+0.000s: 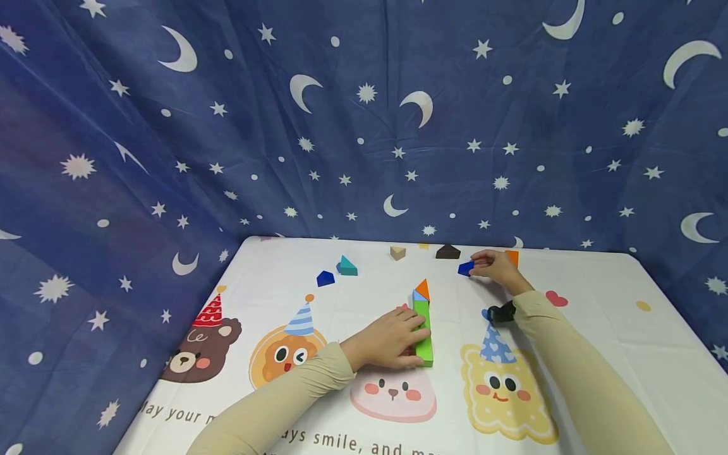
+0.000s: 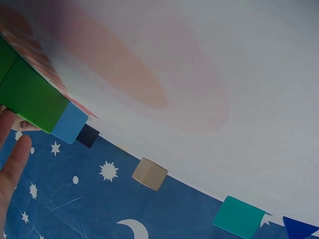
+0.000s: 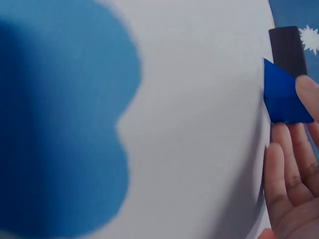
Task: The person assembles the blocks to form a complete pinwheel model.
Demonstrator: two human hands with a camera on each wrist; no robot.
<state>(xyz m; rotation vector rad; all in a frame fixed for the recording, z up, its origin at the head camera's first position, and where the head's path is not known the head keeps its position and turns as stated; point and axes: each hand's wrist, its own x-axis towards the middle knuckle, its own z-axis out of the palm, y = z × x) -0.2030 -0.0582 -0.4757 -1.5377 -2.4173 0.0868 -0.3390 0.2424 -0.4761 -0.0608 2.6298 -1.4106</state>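
Note:
My left hand (image 1: 391,340) rests across a row of green blocks (image 1: 421,314), its fingertips on their top. At the row's far end sit a light-blue triangular block (image 1: 419,295) and an orange triangular block (image 1: 424,289). In the left wrist view a seam divides the green blocks (image 2: 32,92), and the light-blue block (image 2: 70,122) adjoins them. My right hand (image 1: 496,268) pinches a dark-blue angled block (image 1: 466,268) near the back of the table. In the right wrist view the thumb presses this blue block (image 3: 284,97) from above, with fingertips beneath.
Along the back lie a black triangular block (image 1: 448,252), a wooden block (image 1: 398,253), a teal block (image 1: 348,266) and a dark-blue block (image 1: 325,278). An orange block (image 1: 512,257) stands behind my right hand. A starry curtain (image 1: 364,126) borders the printed tablecloth (image 1: 603,328).

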